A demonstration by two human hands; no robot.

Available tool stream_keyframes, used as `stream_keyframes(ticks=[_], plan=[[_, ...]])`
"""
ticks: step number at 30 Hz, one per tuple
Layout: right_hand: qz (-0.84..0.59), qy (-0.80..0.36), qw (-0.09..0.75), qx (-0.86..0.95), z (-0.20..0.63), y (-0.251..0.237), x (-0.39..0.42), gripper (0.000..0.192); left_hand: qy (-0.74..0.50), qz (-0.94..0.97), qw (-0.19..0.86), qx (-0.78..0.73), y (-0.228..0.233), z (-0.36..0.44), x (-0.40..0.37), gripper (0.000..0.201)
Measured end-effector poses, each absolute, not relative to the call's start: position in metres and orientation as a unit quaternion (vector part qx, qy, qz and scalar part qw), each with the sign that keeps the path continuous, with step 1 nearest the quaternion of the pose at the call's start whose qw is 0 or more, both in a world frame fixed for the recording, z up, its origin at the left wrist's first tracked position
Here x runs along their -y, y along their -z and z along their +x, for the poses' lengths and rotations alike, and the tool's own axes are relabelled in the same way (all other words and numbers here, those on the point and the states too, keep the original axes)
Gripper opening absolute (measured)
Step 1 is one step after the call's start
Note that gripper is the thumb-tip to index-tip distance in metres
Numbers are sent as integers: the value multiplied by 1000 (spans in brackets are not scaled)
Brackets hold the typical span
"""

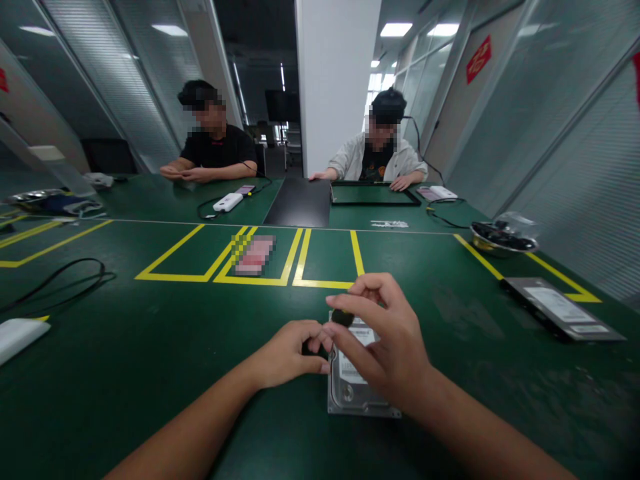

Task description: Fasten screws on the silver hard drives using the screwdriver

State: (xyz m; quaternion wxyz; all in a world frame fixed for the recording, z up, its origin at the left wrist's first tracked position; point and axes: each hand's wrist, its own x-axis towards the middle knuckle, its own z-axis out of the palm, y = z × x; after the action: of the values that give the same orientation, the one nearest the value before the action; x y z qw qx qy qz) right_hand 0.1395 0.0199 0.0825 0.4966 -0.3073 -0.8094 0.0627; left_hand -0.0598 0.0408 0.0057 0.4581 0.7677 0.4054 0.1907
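A silver hard drive (350, 393) with a white label lies on the green table in front of me. My left hand (297, 353) is at its left edge, the fingers curled and the thumb against the side, gripping it. Over the drive's upper part, my right hand (387, 333) pinches a small dark rounded object (343, 317) between thumb and forefinger. Its exact kind does not show. The right hand covers much of the drive's label and right side.
Another hard drive (565, 308) lies at the right, near a metal bowl (503, 243) of dark items. Yellow tape (255, 281) marks the table; a phone (256, 255) rests there. A black cable (75, 287) lies left. Two people sit opposite, one touching a black frame (375, 202).
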Motion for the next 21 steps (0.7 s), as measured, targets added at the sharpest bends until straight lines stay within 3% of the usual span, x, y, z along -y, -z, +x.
stream_keyframes(ticks=[7, 14, 21], plan=[[-254, -84, 502, 822, 141, -84, -22, 30, -217, 772, 440, -405, -4, -60, -42, 23], [-272, -86, 510, 812, 140, -83, -23, 22, -204, 767, 451, -408, -6, -59, -42, 25], [-260, -93, 511, 814, 139, -86, -23, 26, -215, 766, 451, -405, -6, -60, -41, 22]])
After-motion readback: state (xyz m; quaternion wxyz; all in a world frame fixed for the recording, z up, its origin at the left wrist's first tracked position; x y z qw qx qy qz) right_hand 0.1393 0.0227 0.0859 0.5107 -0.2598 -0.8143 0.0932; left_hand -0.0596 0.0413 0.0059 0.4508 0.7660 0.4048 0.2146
